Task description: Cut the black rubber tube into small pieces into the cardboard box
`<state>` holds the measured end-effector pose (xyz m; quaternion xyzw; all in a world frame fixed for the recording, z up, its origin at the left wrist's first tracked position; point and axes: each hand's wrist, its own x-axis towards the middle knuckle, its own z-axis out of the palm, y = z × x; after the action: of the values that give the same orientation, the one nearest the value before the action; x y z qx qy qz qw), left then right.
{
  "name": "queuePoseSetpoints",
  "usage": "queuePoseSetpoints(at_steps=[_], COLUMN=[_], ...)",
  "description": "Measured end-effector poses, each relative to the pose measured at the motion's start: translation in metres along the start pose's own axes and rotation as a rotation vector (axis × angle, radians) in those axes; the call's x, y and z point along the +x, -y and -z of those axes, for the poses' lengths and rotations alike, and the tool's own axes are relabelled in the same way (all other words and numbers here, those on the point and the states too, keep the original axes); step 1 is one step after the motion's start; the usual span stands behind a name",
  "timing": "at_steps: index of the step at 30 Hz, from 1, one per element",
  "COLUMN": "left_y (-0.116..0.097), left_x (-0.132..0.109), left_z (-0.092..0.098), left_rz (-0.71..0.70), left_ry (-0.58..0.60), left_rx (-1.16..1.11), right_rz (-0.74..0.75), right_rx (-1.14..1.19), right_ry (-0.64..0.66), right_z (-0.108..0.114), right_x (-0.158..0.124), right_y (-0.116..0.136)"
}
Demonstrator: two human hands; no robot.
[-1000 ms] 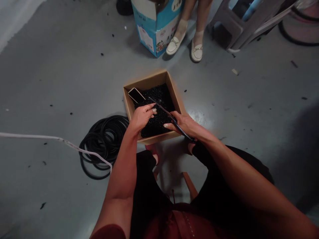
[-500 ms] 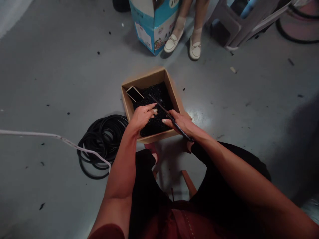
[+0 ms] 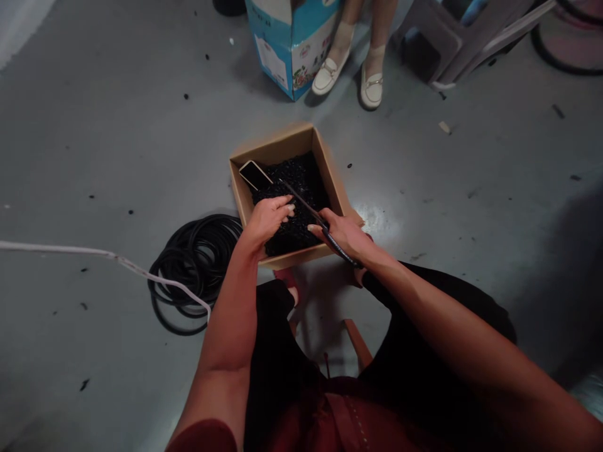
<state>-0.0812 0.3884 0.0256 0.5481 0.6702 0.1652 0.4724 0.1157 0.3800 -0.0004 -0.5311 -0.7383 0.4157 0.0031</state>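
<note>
The right hand [image 3: 346, 235] is partly closed around a long dark tool [image 3: 326, 228], perhaps a pair of scissors though the view is too dim to be sure, whose thin end points to the far left above the loose black pieces [image 3: 304, 169] in an open cardboard box [image 3: 330, 169] on the floor [image 3: 117, 144]. The left hand [image 3: 268, 220] hovers over the box's left side with its fingers loosely bent, and whether it grips anything cannot be told. A dark rectangular slab [image 3: 255, 176] leans in the far left corner, while a coil of black tubing [image 3: 195, 267] lies left of the box.
</note>
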Motion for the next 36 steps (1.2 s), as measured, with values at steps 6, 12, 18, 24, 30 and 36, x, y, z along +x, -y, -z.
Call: queuePoseSetpoints(at_steps=[6,12,18,24,30,36], left_y=[0.002,0.007,0.013,0.012,0.003,-0.006], left_x=[0.000,0.002,0.005,0.003,-0.001,-0.001], left_z=[0.001,-0.001,-0.002,-0.005,-0.009,-0.031], left_rz=[-0.001,-0.007,0.006,0.027,-0.015,-0.112], left_ry=[0.042,0.107,0.164,0.149,0.104,0.201], left_rx=[0.056,0.119,0.229,0.096,-0.089,-0.121], right_rz=[-0.014,-0.054,-0.086,-0.087,-0.027,-0.060], right_rx=[-0.031,-0.088,-0.108,-0.043,0.395,0.633], right_ry=[0.046,0.079,0.124,0.061,-0.144,-0.215], right_z=[0.002,0.000,-0.005,-0.003,0.010,0.015], right_x=[0.000,0.000,-0.001,0.003,0.009,0.011], right_y=[0.001,0.003,0.003,-0.003,-0.003,0.006])
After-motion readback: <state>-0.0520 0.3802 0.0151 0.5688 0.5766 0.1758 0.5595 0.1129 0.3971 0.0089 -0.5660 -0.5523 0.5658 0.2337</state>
